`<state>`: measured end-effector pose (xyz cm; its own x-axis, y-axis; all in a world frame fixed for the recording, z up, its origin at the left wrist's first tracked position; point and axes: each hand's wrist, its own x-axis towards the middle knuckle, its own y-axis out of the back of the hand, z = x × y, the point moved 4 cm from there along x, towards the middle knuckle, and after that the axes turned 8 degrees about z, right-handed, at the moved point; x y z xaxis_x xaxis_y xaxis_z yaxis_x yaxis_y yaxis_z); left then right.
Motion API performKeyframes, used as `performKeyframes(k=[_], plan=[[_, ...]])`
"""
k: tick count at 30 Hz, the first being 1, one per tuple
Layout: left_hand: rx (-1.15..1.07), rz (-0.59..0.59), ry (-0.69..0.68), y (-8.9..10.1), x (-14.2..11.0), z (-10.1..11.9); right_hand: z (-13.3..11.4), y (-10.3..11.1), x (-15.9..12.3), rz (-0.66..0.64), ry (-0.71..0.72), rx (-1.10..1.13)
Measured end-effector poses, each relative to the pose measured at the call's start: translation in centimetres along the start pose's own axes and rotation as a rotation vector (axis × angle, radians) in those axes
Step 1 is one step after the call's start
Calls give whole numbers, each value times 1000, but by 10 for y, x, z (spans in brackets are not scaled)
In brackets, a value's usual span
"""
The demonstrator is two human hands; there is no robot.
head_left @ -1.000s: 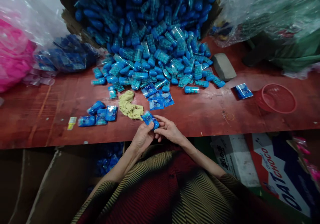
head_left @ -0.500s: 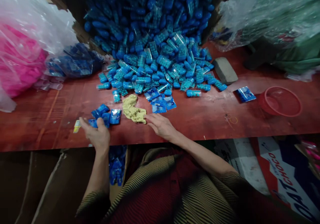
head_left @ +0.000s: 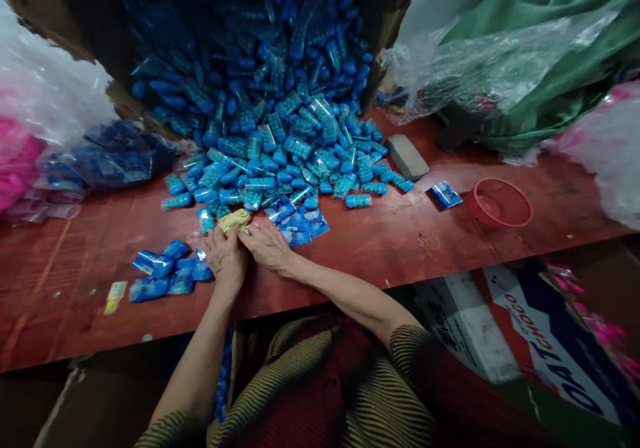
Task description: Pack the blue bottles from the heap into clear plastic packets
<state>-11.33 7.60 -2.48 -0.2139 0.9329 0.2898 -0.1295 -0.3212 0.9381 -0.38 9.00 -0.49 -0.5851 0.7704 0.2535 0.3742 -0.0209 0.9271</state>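
A crumpled pale yellow cloth (head_left: 235, 221) lies on the red table, partly covered by my fingers. My left hand (head_left: 225, 256) is closed on its near left side. From the right, my right hand (head_left: 270, 248) grips the same cloth, its fingertips close to the left ones. Just left of my left hand sits a small group of filled blue packets (head_left: 167, 268). Several flat blue sachets (head_left: 296, 221) lie beyond my right hand. Behind the cloth spreads a heap of clear capsules with blue caps and small blue balls (head_left: 280, 148).
The capsules spill from a torn cardboard box (head_left: 55, 21). To the right are a grey block (head_left: 407, 157), a single blue packet (head_left: 445, 195) and a red plastic basket (head_left: 500, 224). A yellow-white slip (head_left: 115, 297) lies at left. Plastic bags (head_left: 105, 158) stand along the back.
My left hand has left the blue packets and moved right onto the cloth. My right hand has closed on it too, and the cloth is bunched smaller. The view has shifted right.
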Motion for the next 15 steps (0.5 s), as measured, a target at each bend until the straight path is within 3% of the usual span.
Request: performKeyframes(k=[2, 4, 6, 9, 11, 15], plan=[[10, 65, 39, 2, 6, 0, 15, 17, -12, 48, -13, 2], [-1, 158, 50, 4, 5, 7, 44, 31, -32, 26, -129, -41], [-51, 186, -32, 1, -4, 26, 74, 39, -55, 9, -241, -104], [-139, -20, -289, -15, -27, 68, 99, 38, -86, -37, -300, -181], [-143, -160, -383, -27, -41, 88, 97, 32, -102, -72, -294, -211], [-145, -177, -385, -34, -49, 94, 76, 27, -122, -114, -278, -189]])
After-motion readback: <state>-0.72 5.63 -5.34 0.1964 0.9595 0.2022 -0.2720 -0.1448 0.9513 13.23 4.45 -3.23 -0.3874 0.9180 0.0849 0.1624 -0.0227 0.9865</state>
